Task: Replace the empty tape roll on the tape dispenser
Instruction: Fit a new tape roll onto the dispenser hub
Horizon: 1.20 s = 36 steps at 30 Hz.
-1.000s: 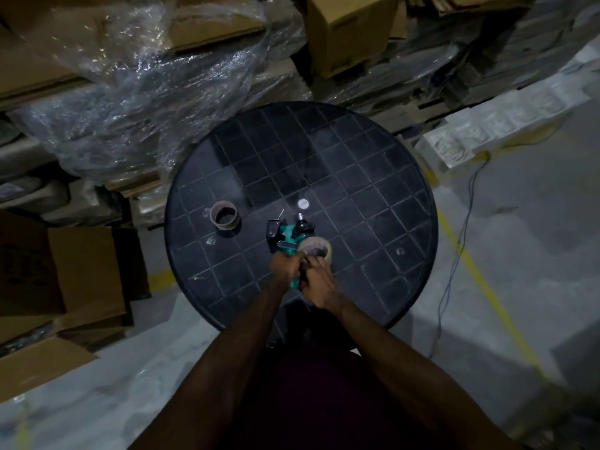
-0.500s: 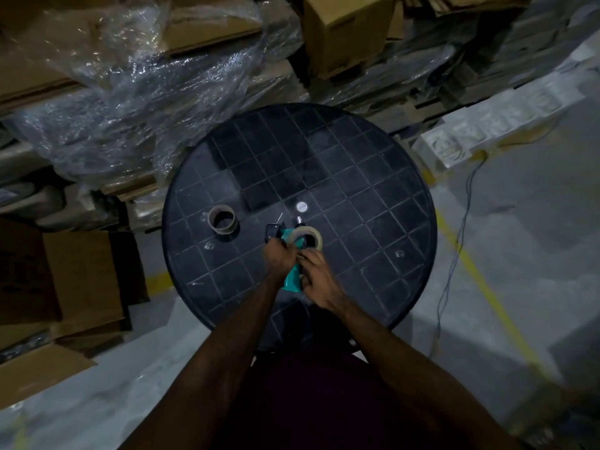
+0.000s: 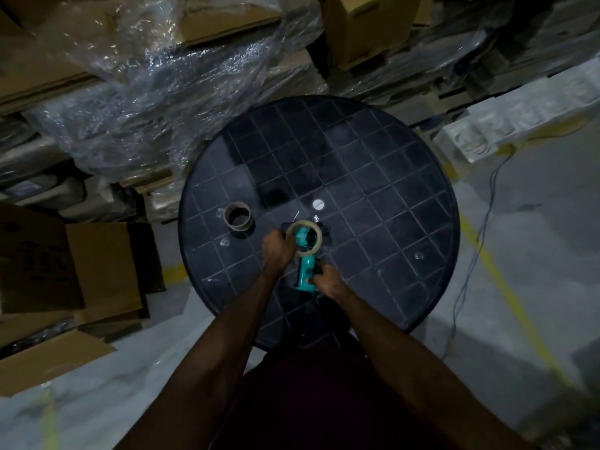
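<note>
Near the table's (image 3: 406, 177) front edge, the left hand (image 3: 276, 251) grips the new tape roll (image 3: 304, 238) over the dispenser (image 3: 305, 274) — right hand (image 3: 326, 282) clenched on its handle. The roll looks light, stiff — best held by its rim. The empty core (image 3: 238, 216) stands toward the left edge.

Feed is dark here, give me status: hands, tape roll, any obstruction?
Left hand on new tape roll, over dispenser head. Right hand grips teal dispenser handle. Empty core aside, clear.
</note>
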Motion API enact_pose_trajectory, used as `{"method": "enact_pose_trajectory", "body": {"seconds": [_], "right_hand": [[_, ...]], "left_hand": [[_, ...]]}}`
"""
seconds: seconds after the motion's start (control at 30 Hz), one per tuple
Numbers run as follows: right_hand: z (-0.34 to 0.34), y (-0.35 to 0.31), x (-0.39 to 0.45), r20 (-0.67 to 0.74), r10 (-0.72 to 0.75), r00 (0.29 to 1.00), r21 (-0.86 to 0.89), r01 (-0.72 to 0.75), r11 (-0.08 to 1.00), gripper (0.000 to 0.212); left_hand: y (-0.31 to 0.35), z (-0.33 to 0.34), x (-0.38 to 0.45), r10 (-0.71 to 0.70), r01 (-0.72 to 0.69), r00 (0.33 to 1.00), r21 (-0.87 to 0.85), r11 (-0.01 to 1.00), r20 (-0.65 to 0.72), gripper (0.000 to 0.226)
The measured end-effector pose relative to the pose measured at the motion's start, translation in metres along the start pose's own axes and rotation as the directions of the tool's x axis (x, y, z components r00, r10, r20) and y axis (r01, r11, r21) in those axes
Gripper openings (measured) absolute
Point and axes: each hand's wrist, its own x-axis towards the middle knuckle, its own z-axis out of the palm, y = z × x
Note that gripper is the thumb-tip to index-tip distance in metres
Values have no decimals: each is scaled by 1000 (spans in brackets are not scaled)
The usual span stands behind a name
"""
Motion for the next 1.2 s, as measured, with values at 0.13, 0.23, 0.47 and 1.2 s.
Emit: {"method": "enact_pose_trajectory", "body": {"seconds": [0.13, 0.23, 0.47, 1.2], "right_hand": [[27, 0, 17, 42, 90, 995, 105, -94, 990, 51], [41, -15, 12, 106, 87, 991, 97, -97, 991, 49], [53, -21, 11, 217, 88, 972, 31, -97, 995, 61], [-39, -34, 39, -309, 62, 949, 342, 50, 938, 22]], "left_hand": [[-7, -3, 3, 26, -26, 1000, -1, 1000, 13, 29], [-13, -3, 7, 14, -14, 999, -19, 1000, 33, 32], [-8, -14, 3, 37, -35, 997, -27, 999, 69, 22], [9, 7, 17, 39, -48, 978, 39, 998, 205, 21]]}}
